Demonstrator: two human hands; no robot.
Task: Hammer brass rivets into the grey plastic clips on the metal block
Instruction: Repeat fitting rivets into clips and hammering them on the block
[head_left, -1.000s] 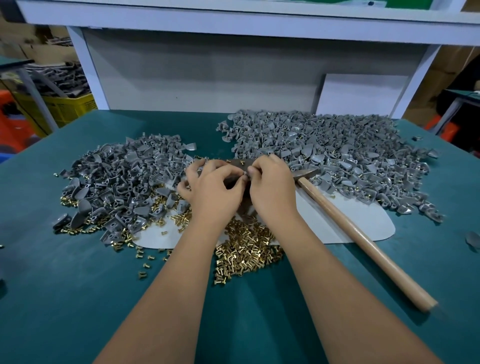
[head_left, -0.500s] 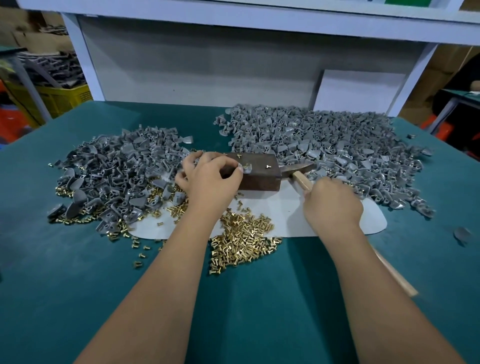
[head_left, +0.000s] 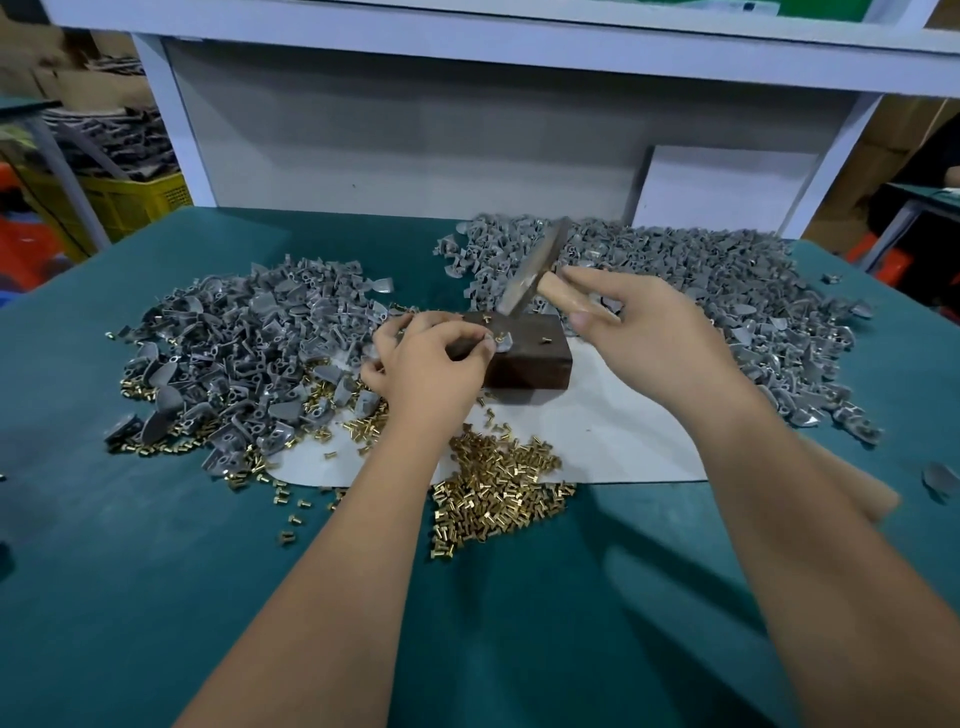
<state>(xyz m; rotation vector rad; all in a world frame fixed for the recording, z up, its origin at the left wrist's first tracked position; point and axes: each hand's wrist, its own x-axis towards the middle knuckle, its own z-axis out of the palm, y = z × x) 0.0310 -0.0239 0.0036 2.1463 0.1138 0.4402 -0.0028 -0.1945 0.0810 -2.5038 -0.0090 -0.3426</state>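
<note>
Right hand (head_left: 654, 338) grips wooden-handled steel hammer (head_left: 535, 275), head blurred above dark rectangular metal block (head_left: 524, 358) on teal tabletop (head_left: 156, 545). Left hand (head_left: 431, 358) pinches small grey plastic clip (head_left: 501, 344) with brass rivet (head_left: 500, 336) on block's top.

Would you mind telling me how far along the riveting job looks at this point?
Done is hard to judge: two heaps of grey clips and lie on the table, and I cannot tell which are riveted. In hand: the left hand pinches a clip on the metal block while the right hand raises the hammer. Left: a large pile of loose brass rivets suggests plenty remains.
</note>
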